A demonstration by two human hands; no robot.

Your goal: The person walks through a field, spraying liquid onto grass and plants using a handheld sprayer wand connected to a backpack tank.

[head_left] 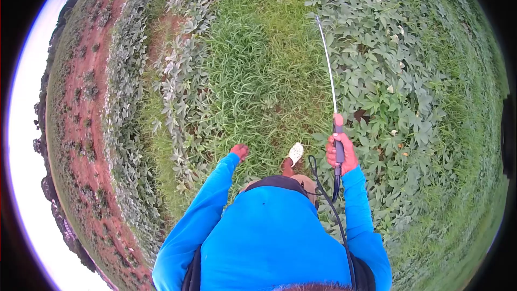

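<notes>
In the head view my right hand is wrapped round the dark grey handle of a sprayer wand. Its thin metal tube points forward, over the edge of the leafy row on the right. From the handle a black hose loops back past my waist and up my right side. My left hand hangs at my left above the grass, fingers loosely curled with nothing visible in them. Dark straps show at both edges of my blue shirt.
A grassy strip runs ahead between leafy crop rows, one on the right and one on the left. My foot in a pale, spotted shoe is on the grass. Reddish bare soil lies farther left, with trees along the horizon.
</notes>
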